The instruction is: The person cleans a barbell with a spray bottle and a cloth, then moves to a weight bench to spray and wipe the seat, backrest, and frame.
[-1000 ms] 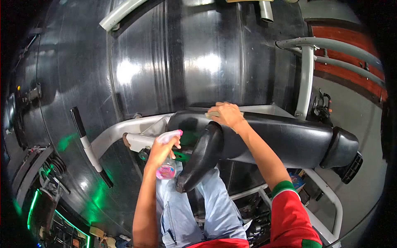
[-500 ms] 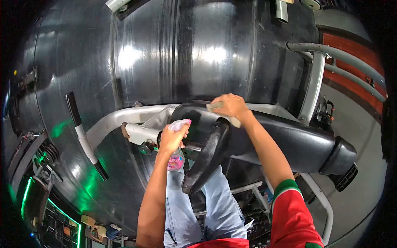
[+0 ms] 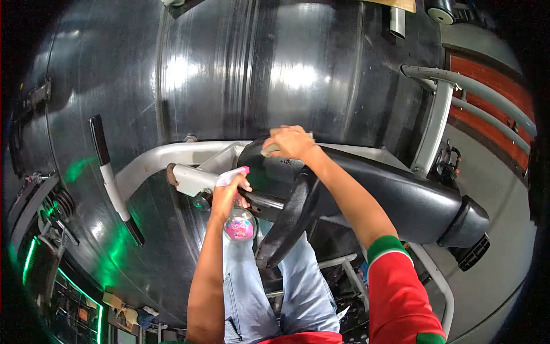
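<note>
Two fists: left hand [image 3: 226, 195] grips spray bottle [image 3: 239, 225], label unreadable; right hand [image 3: 292, 142] clutches cloth [image 3: 269, 150].

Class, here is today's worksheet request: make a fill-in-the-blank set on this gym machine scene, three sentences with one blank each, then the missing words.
1. The left hand grips a spray bottle whose label is ____.
2. The right hand presses a cloth onto the machine's ____ pad.
3. The person's sleeve is mainly ____ with green trim.

Missing words: pink; black; red.
</note>
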`<action>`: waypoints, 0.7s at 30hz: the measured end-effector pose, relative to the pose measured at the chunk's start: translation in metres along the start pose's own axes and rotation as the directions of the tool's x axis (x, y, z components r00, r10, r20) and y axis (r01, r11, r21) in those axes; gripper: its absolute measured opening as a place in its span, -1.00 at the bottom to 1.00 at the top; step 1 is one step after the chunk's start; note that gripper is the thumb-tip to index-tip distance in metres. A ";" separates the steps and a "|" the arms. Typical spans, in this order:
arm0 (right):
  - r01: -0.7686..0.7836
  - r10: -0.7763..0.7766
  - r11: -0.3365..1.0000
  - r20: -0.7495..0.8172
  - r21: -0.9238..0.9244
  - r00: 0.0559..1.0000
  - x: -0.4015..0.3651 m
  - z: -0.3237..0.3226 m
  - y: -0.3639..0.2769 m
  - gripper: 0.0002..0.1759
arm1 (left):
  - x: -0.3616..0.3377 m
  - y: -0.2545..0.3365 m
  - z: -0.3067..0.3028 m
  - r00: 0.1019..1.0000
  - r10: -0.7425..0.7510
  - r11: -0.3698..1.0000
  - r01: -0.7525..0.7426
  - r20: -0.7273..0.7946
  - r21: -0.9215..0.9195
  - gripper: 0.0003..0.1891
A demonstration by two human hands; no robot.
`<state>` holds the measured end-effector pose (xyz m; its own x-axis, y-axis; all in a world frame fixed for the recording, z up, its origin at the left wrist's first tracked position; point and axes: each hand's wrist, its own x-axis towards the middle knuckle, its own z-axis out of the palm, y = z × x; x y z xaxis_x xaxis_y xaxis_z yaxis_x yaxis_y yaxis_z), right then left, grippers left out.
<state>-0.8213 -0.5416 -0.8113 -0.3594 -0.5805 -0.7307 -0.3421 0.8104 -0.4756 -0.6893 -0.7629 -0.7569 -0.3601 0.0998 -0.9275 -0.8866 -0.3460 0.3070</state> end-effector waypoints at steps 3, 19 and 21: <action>0.066 -0.058 0.989 0.060 -0.132 0.997 0.012 0.010 -0.005 -0.62 | -0.001 -0.010 -0.014 0.998 -0.058 0.998 0.057 -0.014 -0.034 -0.62; 0.322 -0.319 0.882 0.066 -0.345 0.945 0.015 0.013 -0.016 -0.72 | 0.000 -0.024 -0.020 0.999 0.038 0.992 -0.033 0.038 -0.123 -0.58; 0.336 -0.362 0.868 -0.001 -0.366 0.932 0.041 0.026 -0.028 -0.72 | 0.002 -0.024 -0.021 0.998 0.040 0.991 -0.032 0.058 -0.127 -0.60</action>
<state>-0.8035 -0.5860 -0.8406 -0.2126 -0.8343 -0.5087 -0.7355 0.4793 -0.4788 -0.6628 -0.7736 -0.7703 -0.4114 0.1397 -0.9007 -0.8303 -0.4651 0.3070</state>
